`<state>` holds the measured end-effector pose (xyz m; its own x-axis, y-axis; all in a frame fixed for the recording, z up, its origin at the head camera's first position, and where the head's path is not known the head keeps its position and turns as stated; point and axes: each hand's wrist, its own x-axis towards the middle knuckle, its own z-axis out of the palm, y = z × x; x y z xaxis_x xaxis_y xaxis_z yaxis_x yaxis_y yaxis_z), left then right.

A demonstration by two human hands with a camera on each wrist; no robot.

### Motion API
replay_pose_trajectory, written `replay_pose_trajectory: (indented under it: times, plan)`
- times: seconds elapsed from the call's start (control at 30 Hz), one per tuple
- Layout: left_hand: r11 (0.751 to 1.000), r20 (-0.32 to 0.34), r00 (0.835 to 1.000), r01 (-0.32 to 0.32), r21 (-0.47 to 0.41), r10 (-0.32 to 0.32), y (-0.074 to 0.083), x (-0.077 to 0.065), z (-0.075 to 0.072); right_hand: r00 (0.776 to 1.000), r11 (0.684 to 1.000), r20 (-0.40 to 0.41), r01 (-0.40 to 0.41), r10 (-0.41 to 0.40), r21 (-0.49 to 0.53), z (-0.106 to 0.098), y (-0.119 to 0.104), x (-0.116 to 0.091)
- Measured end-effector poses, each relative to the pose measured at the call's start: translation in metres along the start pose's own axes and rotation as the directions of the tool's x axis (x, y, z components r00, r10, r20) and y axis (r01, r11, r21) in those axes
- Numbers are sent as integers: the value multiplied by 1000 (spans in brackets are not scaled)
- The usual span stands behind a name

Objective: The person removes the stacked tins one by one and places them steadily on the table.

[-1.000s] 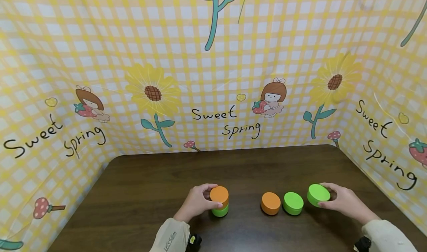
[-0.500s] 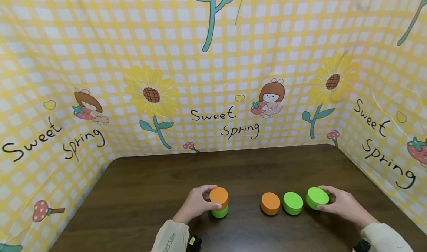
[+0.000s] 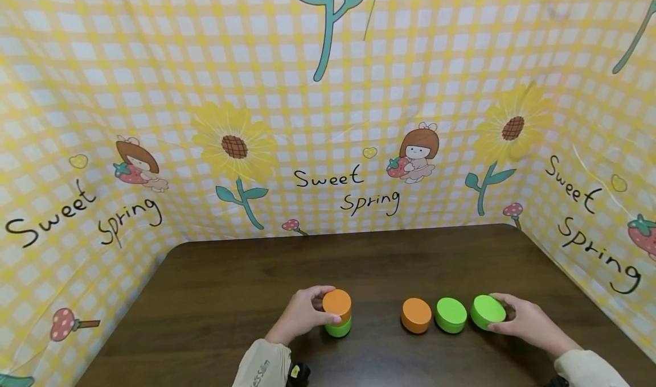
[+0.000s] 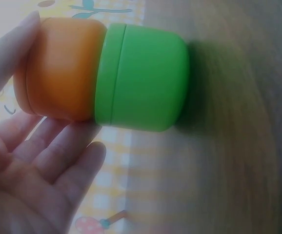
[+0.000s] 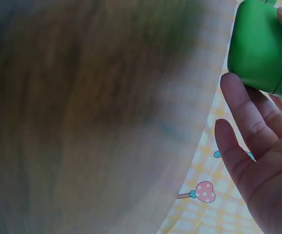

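In the head view, my left hand (image 3: pixel 306 312) pinches a small round orange jar (image 3: pixel 336 302) between thumb and fingers. That jar sits squarely on top of a green jar (image 4: pixel 146 78), and the left wrist view shows a lid seam on each. My right hand (image 3: pixel 530 318) grips another green jar (image 3: pixel 488 312) by its side, thumb in front and fingers behind. The held jar is slightly tilted, close beside a second lone green jar (image 3: pixel 451 315). Left of that stands an orange jar (image 3: pixel 416 315), making a row of three.
Everything stands on a dark brown wooden table (image 3: pixel 246 273) with rounded far corners. A yellow checked cloth (image 3: pixel 318 114) with printed flowers and lettering walls in the back and both sides.
My right hand has lowered its green jar toward the table, level with the row. My left hand stays almost still on the stacked orange jar.
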<state>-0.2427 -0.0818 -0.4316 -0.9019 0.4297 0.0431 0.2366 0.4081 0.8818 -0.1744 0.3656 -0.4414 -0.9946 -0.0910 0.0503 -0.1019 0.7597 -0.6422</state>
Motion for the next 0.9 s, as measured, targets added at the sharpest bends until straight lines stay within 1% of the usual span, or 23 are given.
replay_pose_trajectory:
  times: [0.17, 0.33, 0.6, 0.77, 0.9]
  plan:
    - [1000, 4, 1000, 8, -3, -8, 0, 0, 0, 999, 1000, 40, -26, 26, 10, 0, 0, 2]
    - [1000, 8, 1000, 12, 0, -12, -3, 2, -1, 997, 999, 68, -39, 40, -13, -2, -2, 5]
    - [1000, 16, 1000, 19, 12, -19, -4, 2, -2, 994, 999, 108, -30, 34, -35, -6, -1, 9]
    - [1000, 13, 1000, 4, 5, -4, -1, 1, -1, 991, 998, 128, -33, 39, -46, -6, 1, 11]
    - [1000, 12, 1000, 4, 8, -4, 0, 2, -1, 988, 999, 150, -29, 34, -39, -7, 3, 12]
